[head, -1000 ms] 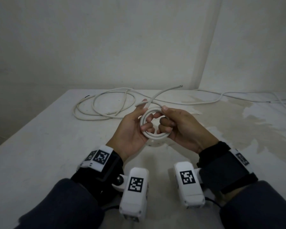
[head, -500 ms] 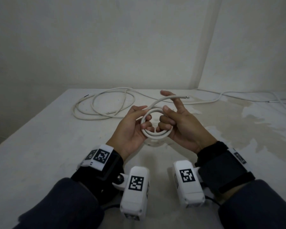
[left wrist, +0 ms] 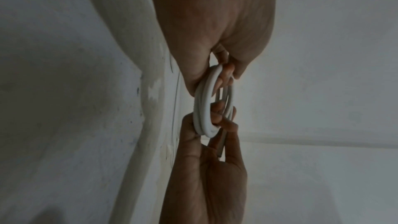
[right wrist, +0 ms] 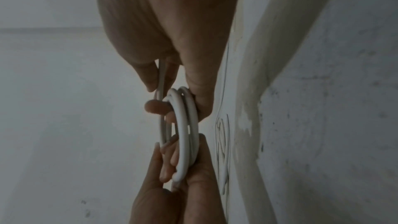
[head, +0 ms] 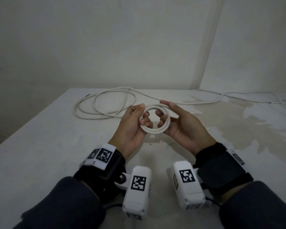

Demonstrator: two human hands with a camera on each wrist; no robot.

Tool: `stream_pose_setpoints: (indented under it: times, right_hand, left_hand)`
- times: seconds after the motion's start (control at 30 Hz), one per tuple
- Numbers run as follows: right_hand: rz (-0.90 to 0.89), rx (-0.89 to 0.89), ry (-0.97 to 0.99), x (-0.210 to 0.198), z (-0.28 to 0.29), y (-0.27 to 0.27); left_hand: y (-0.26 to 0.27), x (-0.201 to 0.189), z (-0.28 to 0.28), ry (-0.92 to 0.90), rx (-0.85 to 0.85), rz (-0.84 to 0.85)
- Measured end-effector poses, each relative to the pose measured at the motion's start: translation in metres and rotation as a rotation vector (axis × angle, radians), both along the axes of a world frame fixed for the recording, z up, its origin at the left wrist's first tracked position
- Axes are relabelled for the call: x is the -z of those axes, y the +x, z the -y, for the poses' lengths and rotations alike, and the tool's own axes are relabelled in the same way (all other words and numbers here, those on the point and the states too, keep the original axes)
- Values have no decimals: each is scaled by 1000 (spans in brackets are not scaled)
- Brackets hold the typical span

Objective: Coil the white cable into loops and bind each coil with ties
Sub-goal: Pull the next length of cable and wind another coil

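Observation:
A small round coil of white cable [head: 153,129] is held up above the table between both hands. My left hand [head: 135,123] grips its left side, fingers curled through the ring and thumb over the top. My right hand [head: 177,124] grips the right side, fingers hooked through the ring and forefinger laid along the top. In the left wrist view the coil [left wrist: 204,106] shows edge-on as several turns pinched by both hands. The right wrist view shows the same coil [right wrist: 183,135] edge-on, with its turns slightly apart. I see no tie in any view.
A long loose white cable [head: 106,104] lies in wide loops at the back left of the white table [head: 40,146]. Another white cable [head: 221,98] runs along the back right near the wall. A stained patch [head: 238,123] marks the table's right side.
The free cable end that stuck out toward the back right has been wound onto the coil. The right hand turned palm up and now holds the ring's right side.

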State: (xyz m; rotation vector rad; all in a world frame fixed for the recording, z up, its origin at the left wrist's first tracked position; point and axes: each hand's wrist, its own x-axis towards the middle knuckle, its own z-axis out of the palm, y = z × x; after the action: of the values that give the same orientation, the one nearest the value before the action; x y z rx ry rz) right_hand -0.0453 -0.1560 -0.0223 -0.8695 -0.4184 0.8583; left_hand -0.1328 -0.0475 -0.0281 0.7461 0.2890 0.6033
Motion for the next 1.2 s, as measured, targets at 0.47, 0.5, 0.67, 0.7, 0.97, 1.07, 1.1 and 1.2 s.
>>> stream_pose_setpoints:
  times: [0.47, 0.5, 0.67, 0.7, 0.97, 1.07, 1.1, 1.2]
  right_hand:
    - [-91, -92, -15, 1, 10, 3]
    - [-79, -92, -15, 0, 10, 3]
    - [-61, 82, -14, -2, 7, 4]
    - [-79, 109, -6, -2, 7, 5]
    - [46, 149, -57, -2, 8, 9]
    - [122, 146, -112, -2, 7, 7]
    - [151, 143, -130, -2, 7, 6]
    - [216, 150, -158, -1, 8, 5]
  left_hand:
    - [0, 8, 1, 60, -89, -6]
    - [0, 8, 2, 64, -83, -5]
    - [-2, 8, 4, 203, -11, -47]
    - [-3, 9, 5, 244, 15, -65]
    - [-12, 5, 3, 645, -17, -178]
    - [-10, 10, -1, 752, -75, -245]
    - [-9, 12, -1, 788, -87, -265]
    - [-6, 14, -2, 927, -97, -302]
